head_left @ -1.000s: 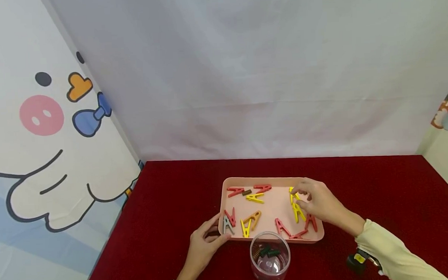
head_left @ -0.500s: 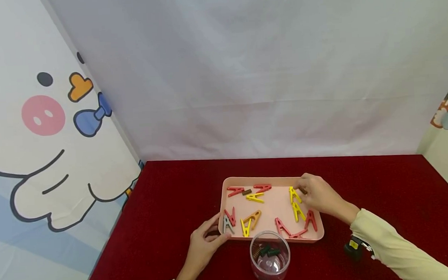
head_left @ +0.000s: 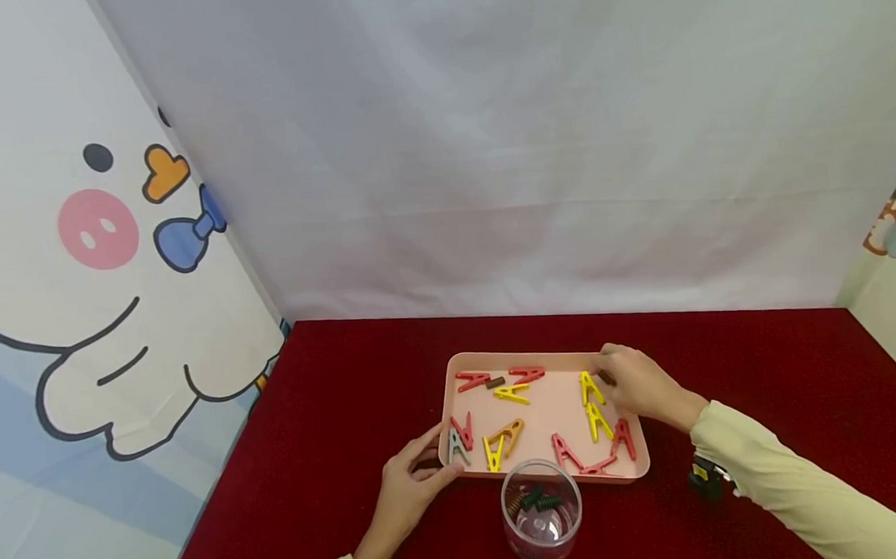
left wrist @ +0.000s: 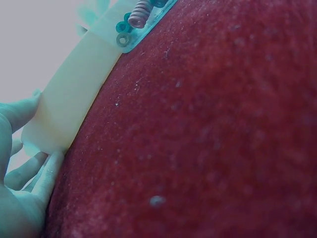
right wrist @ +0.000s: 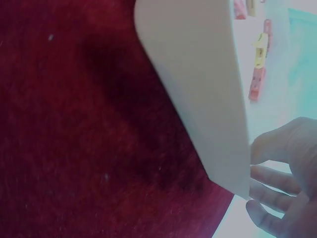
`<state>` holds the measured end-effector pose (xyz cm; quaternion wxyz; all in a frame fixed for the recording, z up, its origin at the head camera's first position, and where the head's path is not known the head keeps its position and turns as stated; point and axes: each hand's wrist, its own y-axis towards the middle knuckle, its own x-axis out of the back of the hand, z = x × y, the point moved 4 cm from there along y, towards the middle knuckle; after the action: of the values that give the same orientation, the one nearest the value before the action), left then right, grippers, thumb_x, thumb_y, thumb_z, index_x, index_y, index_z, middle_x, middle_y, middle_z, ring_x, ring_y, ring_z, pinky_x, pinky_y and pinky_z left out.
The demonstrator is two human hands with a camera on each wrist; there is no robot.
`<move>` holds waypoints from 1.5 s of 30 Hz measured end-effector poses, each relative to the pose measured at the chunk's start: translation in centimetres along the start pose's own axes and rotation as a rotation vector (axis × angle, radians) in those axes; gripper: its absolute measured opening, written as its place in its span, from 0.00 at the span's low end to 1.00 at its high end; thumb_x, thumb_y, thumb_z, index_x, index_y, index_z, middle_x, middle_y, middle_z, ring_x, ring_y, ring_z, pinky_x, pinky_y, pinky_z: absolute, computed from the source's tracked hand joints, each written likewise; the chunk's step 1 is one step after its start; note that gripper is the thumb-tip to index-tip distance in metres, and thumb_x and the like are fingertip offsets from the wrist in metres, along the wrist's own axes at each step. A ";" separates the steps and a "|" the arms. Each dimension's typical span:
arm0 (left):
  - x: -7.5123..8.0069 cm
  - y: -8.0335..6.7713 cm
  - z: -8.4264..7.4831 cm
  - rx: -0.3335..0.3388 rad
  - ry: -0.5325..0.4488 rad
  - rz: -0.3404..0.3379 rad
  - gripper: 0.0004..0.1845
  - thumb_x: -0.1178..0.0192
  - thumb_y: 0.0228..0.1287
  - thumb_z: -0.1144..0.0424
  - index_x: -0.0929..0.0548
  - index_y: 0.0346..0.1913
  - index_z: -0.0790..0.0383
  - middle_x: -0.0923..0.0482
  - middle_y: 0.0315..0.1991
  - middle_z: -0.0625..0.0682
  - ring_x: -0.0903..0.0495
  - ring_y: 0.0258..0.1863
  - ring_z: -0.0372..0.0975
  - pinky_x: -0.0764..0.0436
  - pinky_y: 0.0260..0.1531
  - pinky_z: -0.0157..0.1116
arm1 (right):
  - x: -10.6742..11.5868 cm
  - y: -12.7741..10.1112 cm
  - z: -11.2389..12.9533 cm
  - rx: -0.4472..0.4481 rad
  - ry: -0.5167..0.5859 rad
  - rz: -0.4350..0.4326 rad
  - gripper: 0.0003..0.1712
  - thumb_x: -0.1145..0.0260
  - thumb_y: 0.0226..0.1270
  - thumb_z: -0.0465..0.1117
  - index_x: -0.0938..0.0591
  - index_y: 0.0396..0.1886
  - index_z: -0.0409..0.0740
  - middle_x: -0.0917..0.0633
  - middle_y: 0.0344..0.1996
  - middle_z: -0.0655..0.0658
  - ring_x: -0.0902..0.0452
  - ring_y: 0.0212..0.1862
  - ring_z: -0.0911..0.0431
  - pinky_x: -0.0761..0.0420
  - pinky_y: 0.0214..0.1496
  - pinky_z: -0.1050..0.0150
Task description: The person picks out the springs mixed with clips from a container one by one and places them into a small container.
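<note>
A shallow pink tray (head_left: 544, 417) lies on the red cloth with several plastic clothespins, among them a grey one (head_left: 458, 446) and a yellow one (head_left: 597, 423). My left hand (head_left: 408, 490) grips its near left corner, thumb on the front side. At the far right corner, my right hand (head_left: 640, 388) has its thumb and fingers about the tray wall (right wrist: 208, 99). A small brown spring (head_left: 607, 378) shows beside the right fingers; whether it is held or lying there I cannot tell. Another brown spring (head_left: 495, 382) lies between red clothespins at the back.
Touching or just in front of the tray's near side stands a clear round jar (head_left: 542, 550) with several dark green and brown springs (head_left: 548, 502) inside. The red cloth (head_left: 362, 383) covers the table up to a white curtain (head_left: 549, 183) behind it.
My right hand went from hovering over the yellow clothespins to the tray's far right corner, and a brown spring came into view by it. The left hand keeps its place.
</note>
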<state>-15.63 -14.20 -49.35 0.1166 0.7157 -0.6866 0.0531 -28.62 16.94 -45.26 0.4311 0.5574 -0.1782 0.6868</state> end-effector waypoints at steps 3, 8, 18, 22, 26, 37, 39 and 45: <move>0.0 0.0 0.1 -0.006 -0.007 0.002 0.32 0.30 0.54 0.66 0.27 0.64 0.63 0.24 0.51 0.62 0.23 0.49 0.52 0.19 0.39 0.31 | -0.2 0.1 -0.2 0.022 -0.062 0.003 0.07 0.33 0.58 0.30 0.14 0.37 0.37 0.21 0.29 0.43 0.30 0.26 0.57 0.29 0.26 0.66; -0.1 0.5 2.3 0.007 0.020 -0.022 0.32 0.29 0.53 0.62 0.26 0.64 0.54 0.23 0.51 0.57 0.22 0.49 0.46 0.20 0.40 0.29 | -1.0 0.5 -0.4 0.048 -0.182 0.040 0.02 0.33 0.60 0.33 0.15 0.31 0.38 0.21 0.28 0.44 0.27 0.27 0.54 0.34 0.28 0.60; -0.2 0.6 3.0 -0.009 0.010 -0.028 0.32 0.28 0.52 0.60 0.25 0.63 0.50 0.23 0.49 0.54 0.22 0.48 0.45 0.19 0.39 0.30 | -1.8 0.6 -0.4 0.061 -0.279 0.052 0.11 0.29 0.53 0.37 0.16 0.36 0.37 0.19 0.33 0.41 0.23 0.33 0.49 0.33 0.32 0.54; -0.2 0.6 2.9 -0.002 0.008 -0.025 0.32 0.28 0.52 0.60 0.25 0.63 0.51 0.23 0.50 0.54 0.22 0.48 0.45 0.19 0.39 0.30 | -2.0 0.6 -0.5 0.050 -0.264 0.067 0.10 0.29 0.54 0.36 0.16 0.35 0.37 0.20 0.35 0.40 0.23 0.33 0.50 0.32 0.33 0.53; -0.2 0.6 2.8 0.000 0.009 -0.021 0.33 0.28 0.52 0.59 0.25 0.63 0.50 0.23 0.49 0.54 0.22 0.48 0.44 0.19 0.39 0.30 | -2.1 0.5 -0.6 0.034 -0.238 0.080 0.08 0.30 0.55 0.34 0.16 0.35 0.36 0.20 0.37 0.38 0.22 0.36 0.49 0.29 0.37 0.48; -0.2 0.6 2.8 -0.043 -0.013 -0.033 0.32 0.28 0.51 0.62 0.24 0.62 0.51 0.22 0.47 0.55 0.21 0.47 0.46 0.19 0.39 0.32 | -1.9 0.4 -0.6 0.018 -0.168 0.062 0.07 0.32 0.52 0.29 0.19 0.19 0.40 0.21 0.35 0.36 0.22 0.34 0.47 0.22 0.38 0.49; -0.2 0.5 2.8 -0.038 -0.017 -0.034 0.32 0.27 0.51 0.62 0.24 0.62 0.51 0.21 0.47 0.54 0.21 0.47 0.45 0.19 0.39 0.32 | -1.9 0.4 -0.5 0.019 -0.153 0.059 0.09 0.32 0.50 0.27 0.21 0.17 0.41 0.21 0.34 0.36 0.23 0.31 0.50 0.23 0.32 0.56; -0.1 0.5 2.7 -0.040 -0.019 -0.046 0.32 0.27 0.51 0.63 0.23 0.62 0.52 0.21 0.47 0.53 0.21 0.46 0.45 0.18 0.39 0.32 | -1.7 0.3 -0.4 0.005 -0.101 0.053 0.14 0.36 0.47 0.23 0.26 0.14 0.43 0.29 0.19 0.48 0.37 0.21 0.59 0.37 0.20 0.69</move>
<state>-16.41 -14.75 -51.97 0.1255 0.7294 -0.6719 0.0295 -29.05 16.37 -46.90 0.4019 0.5876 -0.2129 0.6692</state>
